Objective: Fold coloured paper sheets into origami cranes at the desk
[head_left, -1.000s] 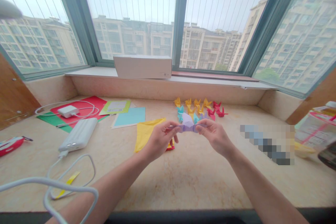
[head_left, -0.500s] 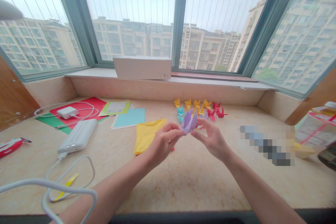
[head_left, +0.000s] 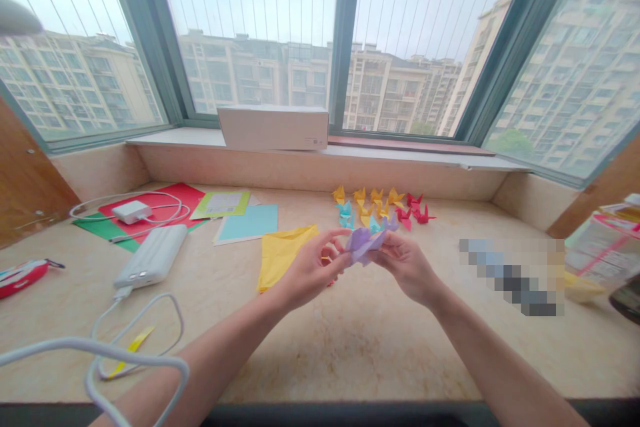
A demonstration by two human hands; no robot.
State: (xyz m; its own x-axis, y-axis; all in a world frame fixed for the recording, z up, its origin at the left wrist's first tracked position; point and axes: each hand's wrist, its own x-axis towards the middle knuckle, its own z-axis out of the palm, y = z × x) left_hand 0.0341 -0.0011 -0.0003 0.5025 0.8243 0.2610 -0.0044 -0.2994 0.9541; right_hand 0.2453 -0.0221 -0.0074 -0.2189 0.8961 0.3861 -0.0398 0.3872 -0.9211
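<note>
A purple folded paper piece (head_left: 363,242) is held above the stone counter between both hands. My left hand (head_left: 310,268) pinches its left side with thumb and fingertips. My right hand (head_left: 407,265) grips its right side, fingers curled under it. Just behind stand several small paper cranes (head_left: 381,207) in yellow, teal and red. A yellow paper sheet (head_left: 281,252) lies under and left of my left hand.
Teal (head_left: 249,222), lime (head_left: 220,204), red and green sheets lie at the back left with a white charger (head_left: 131,211). A white power bank (head_left: 150,257) and its cable (head_left: 105,360) sit near left. A white box (head_left: 273,127) rests on the sill. Jars stand at far right.
The purple piece was stretched flat between both hands, then turned upright, and now lies tilted lower. Both hands have moved closer together around it.
</note>
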